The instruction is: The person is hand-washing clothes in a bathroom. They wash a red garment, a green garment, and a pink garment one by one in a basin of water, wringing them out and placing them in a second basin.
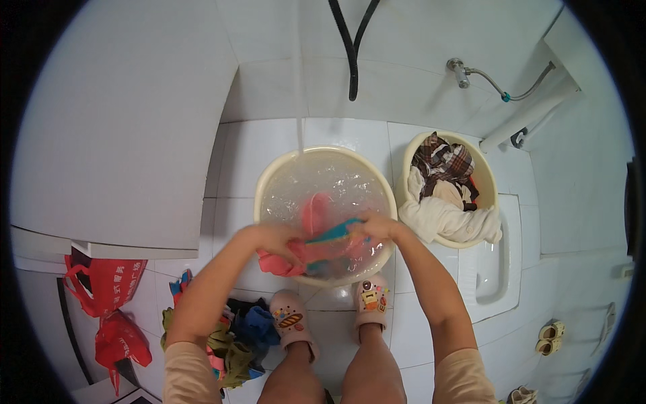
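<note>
A large cream basin (269, 172) of cloudy water stands on the floor before me, and a thin stream of water falls into its far left side. A wet pink and teal garment (330, 232) stretches across its near half, partly under water. My left hand (279, 241), slightly blurred, is closed on the pink end, which bunches over the near left rim. My right hand (375, 227) grips the teal end close to the right rim. Some pink cloth (315, 214) rises from the water beyond the hands.
To the right, a second cream basin (494, 182) holds plaid and white laundry, beside a squat toilet (515, 269). Clothes (235, 343) lie piled at lower left near red bags (111, 286). A grey cabinet (121, 135) borders the left; a black hose (351, 67) hangs above.
</note>
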Demonstrator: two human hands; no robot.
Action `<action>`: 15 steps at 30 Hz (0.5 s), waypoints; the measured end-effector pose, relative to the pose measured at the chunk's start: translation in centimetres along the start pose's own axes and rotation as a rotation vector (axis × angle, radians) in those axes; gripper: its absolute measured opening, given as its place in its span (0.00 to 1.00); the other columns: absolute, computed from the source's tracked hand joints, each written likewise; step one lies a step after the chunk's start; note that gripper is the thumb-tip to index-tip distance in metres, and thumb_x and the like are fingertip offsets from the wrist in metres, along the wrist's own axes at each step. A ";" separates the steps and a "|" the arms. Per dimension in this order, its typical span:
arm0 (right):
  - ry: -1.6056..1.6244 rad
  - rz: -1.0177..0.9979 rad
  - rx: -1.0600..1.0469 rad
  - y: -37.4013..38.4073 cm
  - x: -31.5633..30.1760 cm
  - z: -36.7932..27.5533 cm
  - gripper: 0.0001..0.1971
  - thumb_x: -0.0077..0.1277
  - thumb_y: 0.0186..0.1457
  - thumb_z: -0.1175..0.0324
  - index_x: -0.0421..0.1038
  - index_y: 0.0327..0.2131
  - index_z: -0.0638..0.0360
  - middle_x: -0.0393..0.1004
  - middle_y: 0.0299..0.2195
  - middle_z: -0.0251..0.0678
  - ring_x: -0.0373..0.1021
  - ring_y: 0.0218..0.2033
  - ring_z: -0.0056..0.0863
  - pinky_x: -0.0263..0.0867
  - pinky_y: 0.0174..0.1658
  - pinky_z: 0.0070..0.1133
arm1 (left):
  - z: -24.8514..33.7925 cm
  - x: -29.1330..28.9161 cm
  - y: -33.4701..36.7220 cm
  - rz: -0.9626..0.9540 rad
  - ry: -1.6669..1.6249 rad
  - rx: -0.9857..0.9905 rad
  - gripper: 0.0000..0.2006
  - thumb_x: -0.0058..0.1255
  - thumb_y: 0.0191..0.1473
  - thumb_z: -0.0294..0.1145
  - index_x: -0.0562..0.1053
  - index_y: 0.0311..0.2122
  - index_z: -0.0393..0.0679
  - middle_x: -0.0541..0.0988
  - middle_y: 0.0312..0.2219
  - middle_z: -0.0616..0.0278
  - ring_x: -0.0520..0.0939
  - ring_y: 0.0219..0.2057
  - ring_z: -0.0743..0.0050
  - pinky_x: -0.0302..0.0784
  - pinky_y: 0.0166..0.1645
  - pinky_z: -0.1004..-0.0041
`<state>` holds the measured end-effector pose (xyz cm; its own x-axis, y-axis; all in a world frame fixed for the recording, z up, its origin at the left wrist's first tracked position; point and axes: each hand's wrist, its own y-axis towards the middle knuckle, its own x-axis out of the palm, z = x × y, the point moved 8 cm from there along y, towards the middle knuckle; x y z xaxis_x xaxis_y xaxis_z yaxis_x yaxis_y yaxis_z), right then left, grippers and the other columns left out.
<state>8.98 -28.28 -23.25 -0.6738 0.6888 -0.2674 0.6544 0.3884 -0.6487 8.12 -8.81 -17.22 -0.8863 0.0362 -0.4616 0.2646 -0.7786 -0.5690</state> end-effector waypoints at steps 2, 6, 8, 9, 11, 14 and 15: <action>-0.068 0.482 -0.186 -1.4 -4.1 -2.7 0.16 0.52 0.43 0.61 0.71 0.36 0.59 0.72 0.33 0.45 0.69 0.33 0.39 0.64 0.37 0.29 | -1.4 -1.7 -3.0 0.132 -0.101 -0.025 0.29 0.59 0.37 0.44 0.68 0.47 0.45 0.75 0.38 0.52 0.76 0.39 0.59 0.70 0.42 0.68; -0.350 1.067 -0.512 -5.9 -2.3 -8.9 0.10 0.50 0.44 0.61 0.70 0.24 0.58 0.70 0.25 0.43 0.67 0.29 0.43 0.63 0.32 0.33 | -3.2 -0.9 -2.8 0.352 0.224 -0.148 0.20 0.56 0.42 0.39 0.70 0.41 0.41 0.77 0.32 0.55 0.77 0.34 0.62 0.71 0.39 0.70; -0.156 0.548 -0.331 -3.7 4.4 -9.0 0.14 0.50 0.45 0.59 0.70 0.29 0.59 0.72 0.29 0.42 0.68 0.33 0.41 0.63 0.37 0.34 | -4.4 -0.6 -1.7 0.428 -0.003 -0.291 0.14 0.52 0.47 0.35 0.71 0.38 0.40 0.77 0.29 0.57 0.78 0.33 0.66 0.72 0.37 0.72; -0.193 0.461 -0.367 -3.6 7.1 -9.6 0.17 0.50 0.46 0.57 0.69 0.35 0.60 0.72 0.32 0.44 0.68 0.33 0.43 0.64 0.39 0.32 | -4.9 -0.8 -1.4 0.536 -0.290 -0.256 0.13 0.50 0.48 0.34 0.70 0.39 0.40 0.77 0.30 0.58 0.78 0.33 0.66 0.72 0.38 0.72; -0.154 0.424 -0.350 -3.3 9.8 -9.6 0.22 0.49 0.47 0.56 0.65 0.43 0.61 0.70 0.36 0.47 0.68 0.36 0.44 0.64 0.42 0.29 | -6.0 -0.9 -0.5 0.726 -0.870 -0.161 0.11 0.45 0.52 0.31 0.69 0.41 0.42 0.76 0.32 0.58 0.78 0.34 0.66 0.72 0.38 0.73; 0.150 0.623 -0.363 -2.0 10.0 -8.1 0.25 0.48 0.49 0.60 0.60 0.49 0.61 0.69 0.40 0.48 0.68 0.39 0.40 0.62 0.45 0.26 | -3.8 -0.1 1.4 0.774 -1.457 -0.095 0.12 0.41 0.54 0.28 0.67 0.43 0.39 0.74 0.37 0.58 0.77 0.35 0.68 0.73 0.40 0.74; 0.303 0.721 -0.474 -1.7 9.5 -7.7 0.25 0.48 0.49 0.62 0.59 0.50 0.62 0.69 0.40 0.47 0.68 0.40 0.38 0.62 0.46 0.25 | -2.6 -0.4 1.4 0.750 -1.507 -0.065 0.13 0.42 0.54 0.27 0.66 0.45 0.39 0.73 0.39 0.58 0.77 0.36 0.69 0.74 0.41 0.73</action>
<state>4.10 -17.67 -19.24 0.0281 0.9671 -0.2530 0.9992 -0.0340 -0.0187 9.80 -8.30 -19.57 -0.1042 -0.9233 0.3698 0.7471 -0.3181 -0.5836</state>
